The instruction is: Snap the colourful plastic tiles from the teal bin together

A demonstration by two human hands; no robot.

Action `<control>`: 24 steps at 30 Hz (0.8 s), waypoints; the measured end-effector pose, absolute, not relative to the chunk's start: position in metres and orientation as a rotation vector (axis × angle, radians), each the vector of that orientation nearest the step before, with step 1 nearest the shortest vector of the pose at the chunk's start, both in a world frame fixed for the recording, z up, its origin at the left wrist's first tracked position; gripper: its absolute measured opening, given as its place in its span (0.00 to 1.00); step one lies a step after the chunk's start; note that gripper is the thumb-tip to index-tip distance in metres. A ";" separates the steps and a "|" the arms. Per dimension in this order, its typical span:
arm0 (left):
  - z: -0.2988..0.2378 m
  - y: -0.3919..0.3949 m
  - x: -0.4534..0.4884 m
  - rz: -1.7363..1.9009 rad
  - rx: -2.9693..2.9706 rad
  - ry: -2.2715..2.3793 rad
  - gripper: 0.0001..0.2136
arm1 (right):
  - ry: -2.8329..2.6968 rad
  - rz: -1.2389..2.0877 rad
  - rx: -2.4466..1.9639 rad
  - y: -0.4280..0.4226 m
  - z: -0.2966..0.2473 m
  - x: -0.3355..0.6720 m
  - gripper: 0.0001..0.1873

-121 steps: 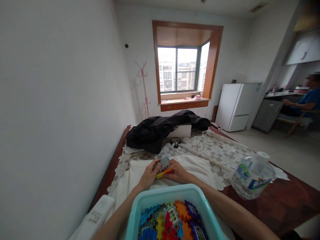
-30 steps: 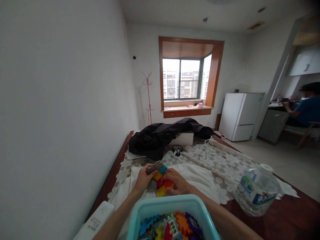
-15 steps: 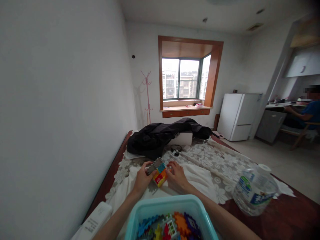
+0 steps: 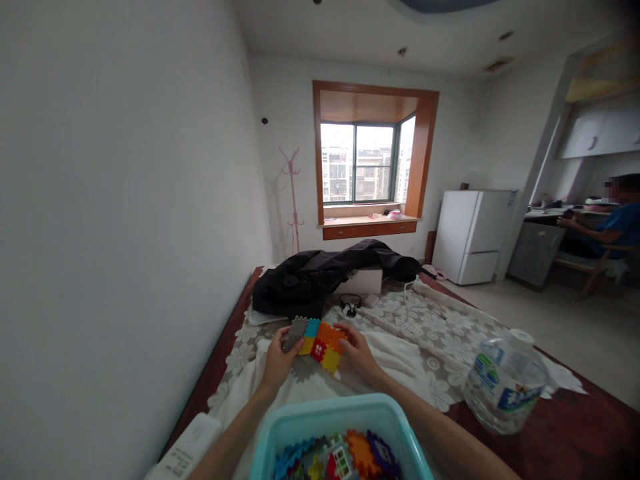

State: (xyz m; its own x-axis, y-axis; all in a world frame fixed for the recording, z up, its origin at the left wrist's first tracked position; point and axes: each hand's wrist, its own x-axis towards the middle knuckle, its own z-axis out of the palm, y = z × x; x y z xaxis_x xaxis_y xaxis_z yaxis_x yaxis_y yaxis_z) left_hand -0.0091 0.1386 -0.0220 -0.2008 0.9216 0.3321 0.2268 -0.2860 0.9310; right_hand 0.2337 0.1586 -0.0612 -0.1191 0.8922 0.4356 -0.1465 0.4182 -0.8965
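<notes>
Between my hands is a block of joined toothed puzzle tiles in grey, blue, orange, yellow and red. My left hand grips the grey end, its thumb on the near face. At the orange and yellow end, my right hand has its fingers closed on the edge; its fingertips are partly hidden. The tiles are held just above a white cloth. Nearer to me stands a light-blue plastic bin with several loose toothed pieces in many colours.
A large clear plastic bottle stands to the right. At the far side lie a black cloth, a white box and black headphones. A white box-like item sits at the lower left. Another person sits far right.
The joined tiles have turned, so a wider face with more orange and yellow now shows. My left hand has shifted slightly left, and the view has tilted up a little.
</notes>
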 end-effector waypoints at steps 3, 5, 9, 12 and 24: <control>-0.021 0.136 -0.006 1.494 1.539 1.336 0.23 | -1.201 1.171 -0.704 0.159 -0.057 0.234 0.29; -0.022 0.134 -0.004 1.470 1.584 1.321 0.20 | -1.184 1.234 -0.696 0.159 -0.056 0.234 0.29; -0.024 0.132 -0.001 1.383 1.598 1.295 0.18 | -1.228 1.351 -0.670 0.159 -0.060 0.235 0.29; -0.027 0.133 -0.002 1.343 1.598 1.293 0.18 | -1.281 1.364 -0.669 0.159 -0.061 0.234 0.30; -0.019 0.125 0.000 1.354 1.715 1.342 0.13 | -1.242 1.244 -0.727 0.156 -0.056 0.232 0.29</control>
